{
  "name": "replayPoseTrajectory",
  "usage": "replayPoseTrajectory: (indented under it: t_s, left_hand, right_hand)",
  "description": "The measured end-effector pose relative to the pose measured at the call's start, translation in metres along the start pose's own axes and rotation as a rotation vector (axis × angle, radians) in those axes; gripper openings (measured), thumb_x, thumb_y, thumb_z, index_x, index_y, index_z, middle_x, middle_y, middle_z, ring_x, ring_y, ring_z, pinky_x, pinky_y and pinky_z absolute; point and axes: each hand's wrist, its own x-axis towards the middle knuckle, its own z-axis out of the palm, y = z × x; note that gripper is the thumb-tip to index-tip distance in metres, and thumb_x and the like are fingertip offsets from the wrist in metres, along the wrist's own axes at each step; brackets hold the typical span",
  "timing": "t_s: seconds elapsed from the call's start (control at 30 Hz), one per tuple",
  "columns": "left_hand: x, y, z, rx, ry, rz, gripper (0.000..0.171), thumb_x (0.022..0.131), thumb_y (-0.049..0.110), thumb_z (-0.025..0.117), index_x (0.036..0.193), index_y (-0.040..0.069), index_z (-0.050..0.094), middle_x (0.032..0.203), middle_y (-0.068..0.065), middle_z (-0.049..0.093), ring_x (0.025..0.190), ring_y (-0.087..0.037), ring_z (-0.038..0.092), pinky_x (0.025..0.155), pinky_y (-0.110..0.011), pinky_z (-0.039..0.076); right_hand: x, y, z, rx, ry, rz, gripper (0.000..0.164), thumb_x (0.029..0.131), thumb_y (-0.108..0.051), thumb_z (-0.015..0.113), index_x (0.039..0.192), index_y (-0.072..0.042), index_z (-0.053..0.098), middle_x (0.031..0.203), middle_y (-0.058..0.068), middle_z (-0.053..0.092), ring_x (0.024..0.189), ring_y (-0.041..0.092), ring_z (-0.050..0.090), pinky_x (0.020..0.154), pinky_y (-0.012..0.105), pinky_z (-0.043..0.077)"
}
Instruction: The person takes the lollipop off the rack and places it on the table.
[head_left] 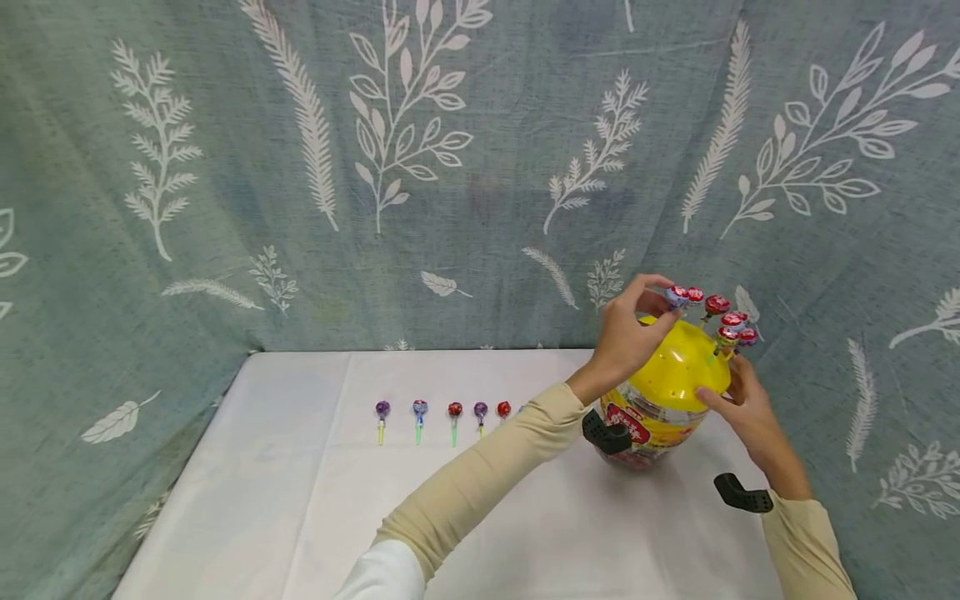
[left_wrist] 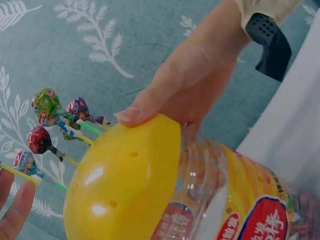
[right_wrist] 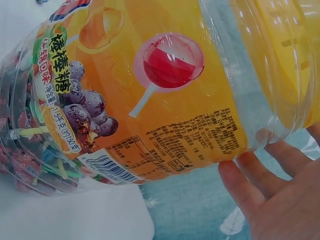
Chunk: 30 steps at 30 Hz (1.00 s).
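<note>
A large clear candy jar (head_left: 660, 417) with a printed label and a domed yellow lid (left_wrist: 125, 170) stands at the table's right side. My right hand (head_left: 742, 408) grips it near the top, thumb on the lid, with other fingers (right_wrist: 250, 192) against the clear wall. Above the lid, my left hand (head_left: 633, 329) pinches a lollipop by its yellow stick (left_wrist: 20, 173); its lower end is clear of the lid. Several wrapped lollipops stick up from holes in the lid, among them a green-wrapped one (left_wrist: 47, 106) and a dark red one (left_wrist: 40, 140).
Several lollipops lie in a row on the white table (head_left: 247, 500), including a purple one (head_left: 382, 410) and a blue one (head_left: 419, 408). The left forearm hides the row's right end. A leaf-patterned curtain (head_left: 480, 167) hangs behind. More candy (right_wrist: 30, 165) fills the jar's bottom.
</note>
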Motion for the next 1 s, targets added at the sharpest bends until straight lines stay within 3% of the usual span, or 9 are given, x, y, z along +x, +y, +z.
replayPoseTrajectory:
  t_s: [0.27, 0.6, 0.87, 1.0]
  left_hand:
    - [-0.015, 0.012, -0.024, -0.029, -0.027, -0.026, 0.029, 0.085, -0.004, 0.064, 0.113, -0.001, 0.054, 0.087, -0.017, 0.065, 0.075, -0.019, 0.062, 0.069, -0.012, 0.048]
    - [-0.035, 0.001, -0.045, -0.055, -0.038, -0.076, 0.030, 0.085, -0.004, 0.064, 0.114, -0.001, 0.055, 0.089, -0.018, 0.064, 0.076, -0.020, 0.061, 0.067, -0.017, 0.050]
    - [-0.049, -0.009, -0.062, -0.049, -0.030, -0.105, 0.031, 0.085, -0.004, 0.065, 0.114, -0.001, 0.055, 0.088, -0.018, 0.064, 0.077, -0.023, 0.062, 0.072, -0.021, 0.052]
    - [-0.055, -0.011, -0.069, -0.028, -0.036, -0.104, 0.030, 0.085, -0.003, 0.066, 0.113, -0.001, 0.055, 0.088, -0.017, 0.063, 0.077, -0.023, 0.062, 0.072, -0.018, 0.051]
  right_hand:
    - [-0.001, 0.002, 0.005, 0.005, -0.001, -0.013, 0.074, 0.097, -0.026, 0.054, 0.151, -0.015, 0.005, 0.149, 0.024, 0.023, 0.121, 0.023, 0.038, 0.099, 0.063, 0.032]
    - [-0.007, 0.003, 0.004, -0.005, 0.007, 0.010, 0.073, 0.098, -0.027, 0.051, 0.152, -0.021, 0.002, 0.152, 0.022, 0.018, 0.112, 0.003, 0.039, 0.103, 0.056, 0.033]
    - [-0.007, 0.004, 0.005, 0.031, 0.007, 0.028, 0.074, 0.098, -0.027, 0.051, 0.152, -0.025, 0.000, 0.154, 0.021, 0.014, 0.119, 0.014, 0.037, 0.103, 0.063, 0.026]
    - [-0.009, 0.004, 0.005, 0.036, 0.015, 0.027, 0.074, 0.098, -0.025, 0.051, 0.152, -0.026, -0.001, 0.155, 0.018, 0.013, 0.121, 0.014, 0.036, 0.107, 0.059, 0.025]
